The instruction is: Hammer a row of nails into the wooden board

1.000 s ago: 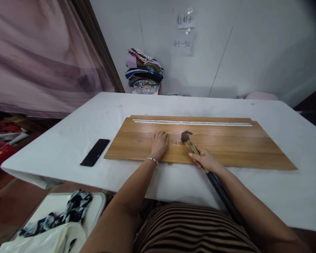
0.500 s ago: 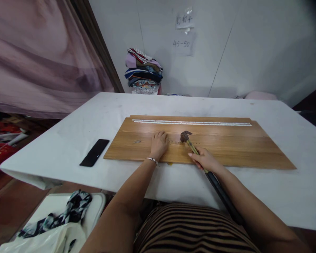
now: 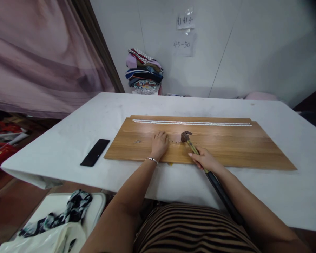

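Note:
My right hand (image 3: 204,159) is wrapped round the shaft of a claw hammer (image 3: 215,182). Its rusty head is low over the wooden board (image 3: 242,146), and its black grip reaches back toward my body. I cannot tell whether the head touches the wood. On the board, left of the hammer, my left hand (image 3: 159,144) lies palm down with its fingers stretched out. Between the hand and the hammer head runs a row of small nails (image 3: 176,142); more dark dots continue right of the head. Several loose nails (image 3: 137,141) lie together near the board's left end.
Two white measuring strips (image 3: 192,123) lie along the board's far edge. A black phone (image 3: 95,152) rests on the white table (image 3: 76,131) to the left. Folded clothes (image 3: 144,72) are stacked behind the table. A white stool (image 3: 96,202) with a patterned cloth stands at lower left.

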`<state>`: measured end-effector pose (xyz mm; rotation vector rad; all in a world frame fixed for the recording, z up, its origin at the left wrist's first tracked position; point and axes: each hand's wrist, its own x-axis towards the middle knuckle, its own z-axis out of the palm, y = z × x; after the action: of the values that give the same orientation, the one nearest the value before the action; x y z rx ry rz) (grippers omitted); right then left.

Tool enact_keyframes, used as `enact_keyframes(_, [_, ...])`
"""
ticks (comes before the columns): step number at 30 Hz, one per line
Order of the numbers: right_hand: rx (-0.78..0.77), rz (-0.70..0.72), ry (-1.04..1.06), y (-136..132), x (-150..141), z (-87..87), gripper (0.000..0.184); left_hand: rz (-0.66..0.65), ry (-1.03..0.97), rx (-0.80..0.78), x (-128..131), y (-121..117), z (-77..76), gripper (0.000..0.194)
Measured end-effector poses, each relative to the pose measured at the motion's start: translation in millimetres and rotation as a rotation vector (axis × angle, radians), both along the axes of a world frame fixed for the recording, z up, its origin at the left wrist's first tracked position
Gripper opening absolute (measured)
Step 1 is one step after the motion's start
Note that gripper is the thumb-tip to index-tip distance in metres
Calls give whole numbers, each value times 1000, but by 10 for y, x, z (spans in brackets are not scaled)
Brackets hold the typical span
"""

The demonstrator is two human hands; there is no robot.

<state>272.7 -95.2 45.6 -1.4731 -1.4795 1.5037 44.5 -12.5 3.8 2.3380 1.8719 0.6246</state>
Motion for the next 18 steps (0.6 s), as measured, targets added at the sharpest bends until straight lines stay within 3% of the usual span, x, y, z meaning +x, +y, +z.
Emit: enact_keyframes(18, [-18,6,5,2,0,12,29,0,11,9,-8,14,-36,22])
